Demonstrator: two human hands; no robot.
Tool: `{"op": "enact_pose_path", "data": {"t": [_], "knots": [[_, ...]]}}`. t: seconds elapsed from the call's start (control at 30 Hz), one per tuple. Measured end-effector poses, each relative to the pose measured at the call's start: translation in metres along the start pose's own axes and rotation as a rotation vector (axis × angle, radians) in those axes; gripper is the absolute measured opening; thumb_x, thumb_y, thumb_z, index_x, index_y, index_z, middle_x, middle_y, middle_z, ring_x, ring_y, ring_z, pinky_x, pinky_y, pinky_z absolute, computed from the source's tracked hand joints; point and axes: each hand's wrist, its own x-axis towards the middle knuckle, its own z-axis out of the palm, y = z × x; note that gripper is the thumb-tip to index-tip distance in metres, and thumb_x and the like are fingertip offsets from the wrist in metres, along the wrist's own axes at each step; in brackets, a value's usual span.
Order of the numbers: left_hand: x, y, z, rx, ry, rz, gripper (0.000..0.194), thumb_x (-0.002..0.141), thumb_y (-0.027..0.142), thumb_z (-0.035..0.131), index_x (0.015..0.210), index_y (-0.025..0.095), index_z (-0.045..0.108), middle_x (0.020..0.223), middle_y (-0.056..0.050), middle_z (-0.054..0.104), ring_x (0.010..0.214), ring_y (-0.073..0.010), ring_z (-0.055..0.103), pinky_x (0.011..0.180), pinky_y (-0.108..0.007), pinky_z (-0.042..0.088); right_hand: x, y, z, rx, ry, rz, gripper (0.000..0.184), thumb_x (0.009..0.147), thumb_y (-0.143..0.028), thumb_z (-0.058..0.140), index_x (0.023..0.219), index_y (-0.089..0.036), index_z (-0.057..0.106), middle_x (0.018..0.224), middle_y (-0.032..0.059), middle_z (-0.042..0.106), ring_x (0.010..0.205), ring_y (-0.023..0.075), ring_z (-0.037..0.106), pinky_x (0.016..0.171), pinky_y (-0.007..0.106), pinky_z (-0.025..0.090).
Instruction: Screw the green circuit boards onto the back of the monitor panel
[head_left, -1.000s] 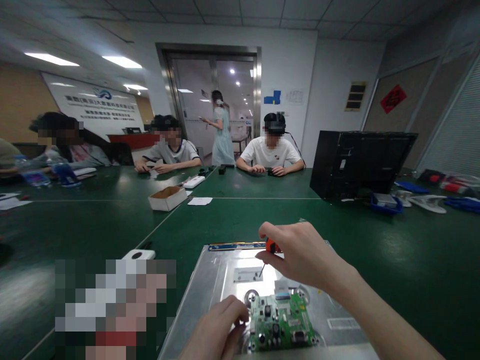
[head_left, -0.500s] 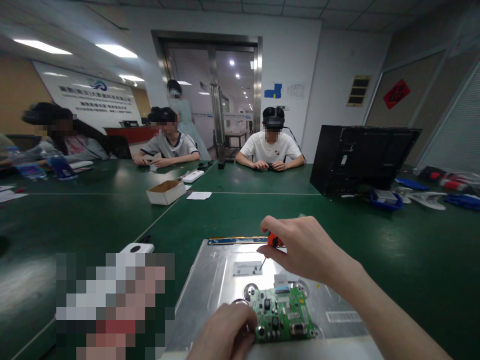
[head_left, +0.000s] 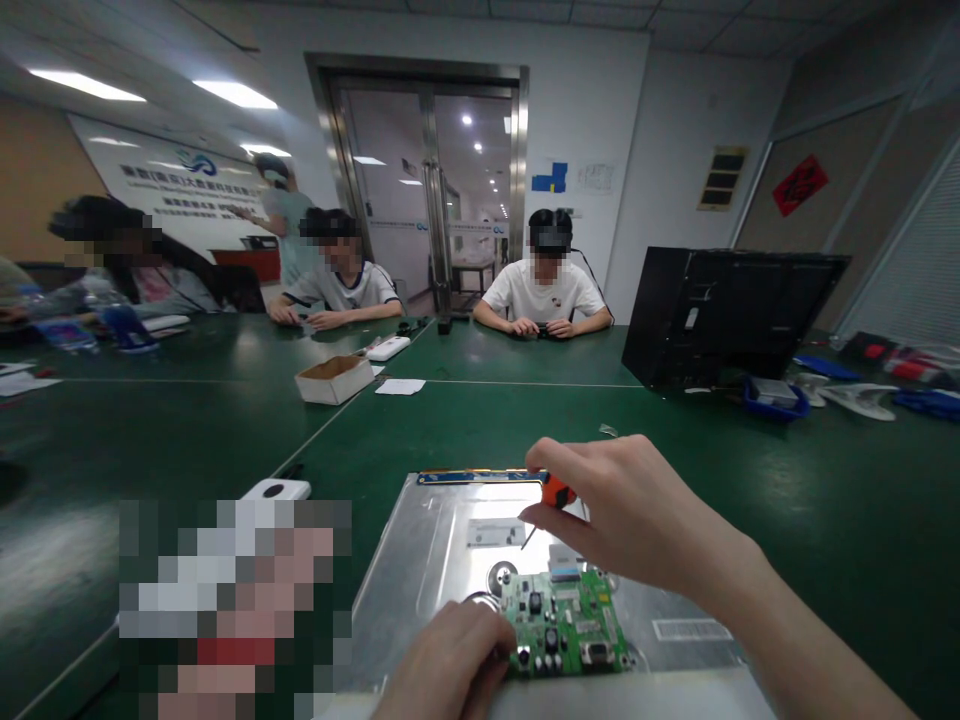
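My right hand [head_left: 630,500] pinches a screwdriver with an orange and black handle [head_left: 556,491]. Its thin shaft slants down to the left, the tip above the metal back of a flat panel [head_left: 401,570]. Toward the panel's near side lies a green circuit board [head_left: 566,620], with a flat cable connector at its far edge. Curled at the board's left edge is my left hand [head_left: 457,655], thumb and fingers closed against it; the fingertips are partly hidden. A narrow blue circuit strip [head_left: 472,478] runs along the panel's far edge.
A white device [head_left: 277,489] lies left of the panel beside a blurred-out patch. Farther off are an open cardboard box [head_left: 334,382], a paper slip [head_left: 401,386] and a black monitor [head_left: 727,315]. Several people sit around the green table [head_left: 480,425]; another person stands behind them.
My left hand has shifted slightly right onto the board's edge. The right hand has moved a little right with the screwdriver. In the background, a standing person has walked left.
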Motion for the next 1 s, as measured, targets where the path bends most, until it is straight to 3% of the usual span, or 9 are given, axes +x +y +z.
{"op": "enact_pose_path", "data": {"t": [0.3, 0.73, 1.0], "knots": [[-0.002, 0.001, -0.001, 0.007, -0.007, -0.013, 0.02, 0.092, 0.009, 0.047, 0.098, 0.025, 0.056, 0.098, -0.002, 0.066, 0.085, -0.0187, 0.061, 0.072, -0.025, 0.045, -0.01, -0.009, -0.013, 0.139, -0.092, -0.084, 0.02, 0.093, -0.035, 0.067, 0.103, -0.023, 0.054, 0.087, -0.0038, 0.073, 0.068, 0.0163, 0.065, 0.057, 0.027, 0.029], [0.002, 0.008, 0.0, 0.112, 0.099, 0.138, 0.023, 0.09, 0.003, 0.043, 0.095, 0.023, 0.054, 0.091, -0.003, 0.067, 0.083, -0.02, 0.061, 0.073, -0.028, 0.044, -0.009, -0.011, -0.015, 0.139, -0.132, -0.11, 0.017, 0.091, -0.03, 0.069, 0.1, -0.023, 0.056, 0.087, -0.0029, 0.073, 0.068, 0.0154, 0.063, 0.055, 0.027, 0.025], [0.0, 0.009, -0.001, 0.075, 0.122, 0.096, 0.021, 0.09, 0.005, 0.043, 0.094, 0.023, 0.054, 0.091, -0.003, 0.067, 0.082, -0.02, 0.06, 0.073, -0.028, 0.045, -0.008, -0.016, -0.018, 0.156, -0.189, -0.102, 0.015, 0.09, -0.028, 0.069, 0.098, -0.023, 0.057, 0.087, -0.0032, 0.074, 0.067, 0.0145, 0.063, 0.054, 0.026, 0.024]]}}
